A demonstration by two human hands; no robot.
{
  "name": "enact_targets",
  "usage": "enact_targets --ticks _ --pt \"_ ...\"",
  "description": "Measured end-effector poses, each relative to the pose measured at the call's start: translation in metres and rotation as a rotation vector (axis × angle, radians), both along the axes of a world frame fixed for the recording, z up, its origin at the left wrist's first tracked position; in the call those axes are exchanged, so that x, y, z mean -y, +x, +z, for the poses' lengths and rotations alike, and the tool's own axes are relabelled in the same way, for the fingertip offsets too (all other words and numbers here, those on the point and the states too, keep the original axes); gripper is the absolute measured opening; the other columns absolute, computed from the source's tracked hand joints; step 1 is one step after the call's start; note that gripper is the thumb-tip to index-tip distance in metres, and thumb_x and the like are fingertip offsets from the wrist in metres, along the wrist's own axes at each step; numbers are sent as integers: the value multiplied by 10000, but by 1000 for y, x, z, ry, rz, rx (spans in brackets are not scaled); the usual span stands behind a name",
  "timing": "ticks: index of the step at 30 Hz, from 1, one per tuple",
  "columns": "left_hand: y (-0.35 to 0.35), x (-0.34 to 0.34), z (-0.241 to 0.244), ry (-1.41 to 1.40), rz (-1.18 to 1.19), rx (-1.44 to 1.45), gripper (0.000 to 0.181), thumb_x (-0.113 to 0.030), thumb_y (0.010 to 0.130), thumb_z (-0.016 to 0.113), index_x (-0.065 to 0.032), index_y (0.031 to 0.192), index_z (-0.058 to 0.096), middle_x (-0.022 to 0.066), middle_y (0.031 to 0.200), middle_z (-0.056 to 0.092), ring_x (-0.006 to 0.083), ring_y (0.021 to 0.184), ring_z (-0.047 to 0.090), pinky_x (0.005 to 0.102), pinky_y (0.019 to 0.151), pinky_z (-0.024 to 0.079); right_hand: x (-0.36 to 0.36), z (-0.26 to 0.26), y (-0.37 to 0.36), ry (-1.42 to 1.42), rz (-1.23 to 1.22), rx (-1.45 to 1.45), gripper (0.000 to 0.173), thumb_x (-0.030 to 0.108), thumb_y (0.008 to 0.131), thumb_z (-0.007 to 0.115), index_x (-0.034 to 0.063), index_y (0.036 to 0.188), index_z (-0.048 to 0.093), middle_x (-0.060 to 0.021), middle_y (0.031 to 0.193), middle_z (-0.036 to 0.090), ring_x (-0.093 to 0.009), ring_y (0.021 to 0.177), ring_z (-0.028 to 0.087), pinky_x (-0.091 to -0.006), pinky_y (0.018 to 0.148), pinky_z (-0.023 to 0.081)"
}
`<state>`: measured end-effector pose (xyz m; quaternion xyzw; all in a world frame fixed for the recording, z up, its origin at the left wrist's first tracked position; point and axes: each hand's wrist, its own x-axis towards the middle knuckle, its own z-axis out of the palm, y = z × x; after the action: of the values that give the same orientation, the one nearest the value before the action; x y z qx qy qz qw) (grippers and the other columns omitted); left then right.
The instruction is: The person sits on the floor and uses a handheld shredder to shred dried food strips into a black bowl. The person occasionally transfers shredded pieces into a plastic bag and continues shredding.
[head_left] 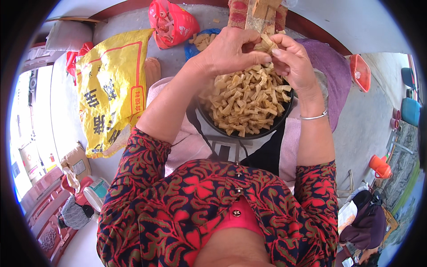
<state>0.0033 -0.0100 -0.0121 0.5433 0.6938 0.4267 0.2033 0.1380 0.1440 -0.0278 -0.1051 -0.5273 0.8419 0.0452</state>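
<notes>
Between my two hands is a pale tan strip (266,44), folded or knotted, that looks like tofu skin. My left hand (230,50) pinches one side with thumb and fingers. On the other side my right hand (293,60), with a silver bangle on its wrist, grips the strip by thumb and fingertips. Just below them is a round dark pan (213,125) heaped with small tan knots (248,100) of the same material. My forearms and hands cover part of the pan's far rim.
A yellow woven sack (113,90) with printed writing stands left. Beyond it are a red bag (173,25) and a blue bag (188,50) holding flat tan pieces (202,41). Wooden boards (263,20) lie past my hands. Purple cloth (325,76) and a red basin (360,73) are right.
</notes>
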Motion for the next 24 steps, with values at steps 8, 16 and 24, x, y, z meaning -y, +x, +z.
enact_targets --ticks 8,16,24 --pt "-9 5 -2 182 -224 1265 316 -221 936 538 -65 661 538 -7 489 372 132 408 393 258 408 332 -14 10 11 177 -69 -57 133 146 888 640 22 937 640 66 657 505 4 522 344 -161 450 248" --pt "-24 14 2 -129 -135 621 399 -372 950 525 -34 752 602 26 601 509 126 565 521 240 529 407 -23 5 20 441 -109 -59 139 127 884 652 5 820 661 72 666 525 -5 572 388 -180 498 296" --pt "-3 5 -2 135 37 -303 311 -285 871 650 -44 1066 630 117 924 661 280 929 637 381 782 508 -10 -10 8 664 -109 -36 113 82 870 641 1 792 643 83 649 522 -6 605 411 -201 528 340"
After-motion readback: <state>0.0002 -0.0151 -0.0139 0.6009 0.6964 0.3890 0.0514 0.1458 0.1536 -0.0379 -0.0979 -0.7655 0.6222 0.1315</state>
